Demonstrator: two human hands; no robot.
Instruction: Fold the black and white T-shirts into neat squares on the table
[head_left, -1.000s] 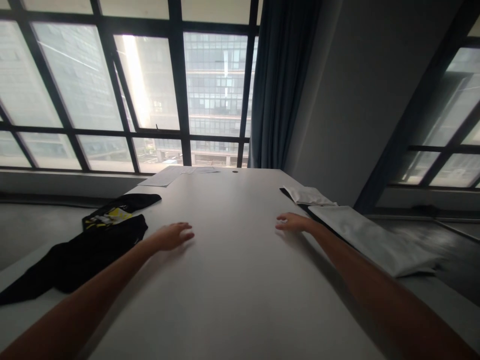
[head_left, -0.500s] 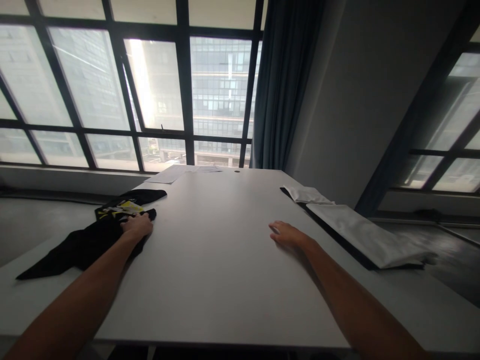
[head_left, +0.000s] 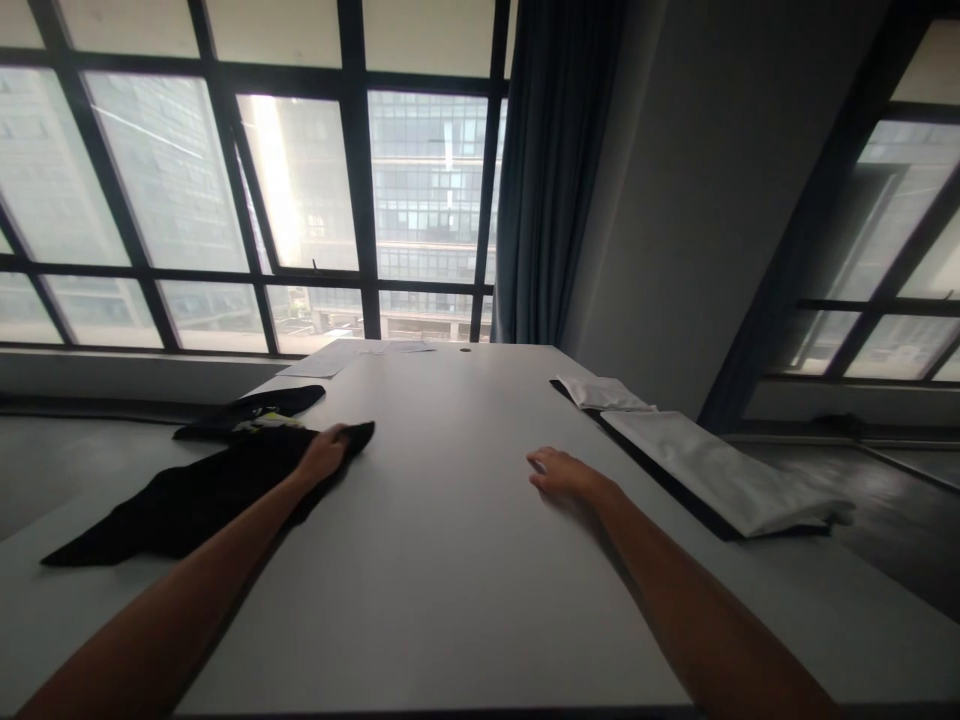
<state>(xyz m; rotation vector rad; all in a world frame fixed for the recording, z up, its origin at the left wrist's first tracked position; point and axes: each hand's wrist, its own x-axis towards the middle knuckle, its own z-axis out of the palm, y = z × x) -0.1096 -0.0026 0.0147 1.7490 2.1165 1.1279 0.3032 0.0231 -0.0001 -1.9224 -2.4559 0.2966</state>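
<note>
My left hand (head_left: 324, 455) is closed on the edge of a black garment (head_left: 202, 495), and a dark corner of the cloth sticks out past my fingers to the right. The garment lies spread over the left side of the white table (head_left: 442, 560). Just behind it rests another dark folded cloth (head_left: 289, 400) with a yellow and white print, partly covered. My right hand (head_left: 559, 470) is over the table, right of the middle, with loosely curled fingers apart and nothing in them.
Along the right edge lie a folded white and black cloth (head_left: 697, 470) and a smaller white cloth (head_left: 604, 393) behind it. Paper sheets (head_left: 319, 360) sit at the far left corner. Beyond the table are windows and a blue curtain (head_left: 536, 200).
My left hand has moved right, pulling the black garment with it toward the table's middle and off part of the printed cloth. My right hand stays nearly in place. The view has shifted slightly.
</note>
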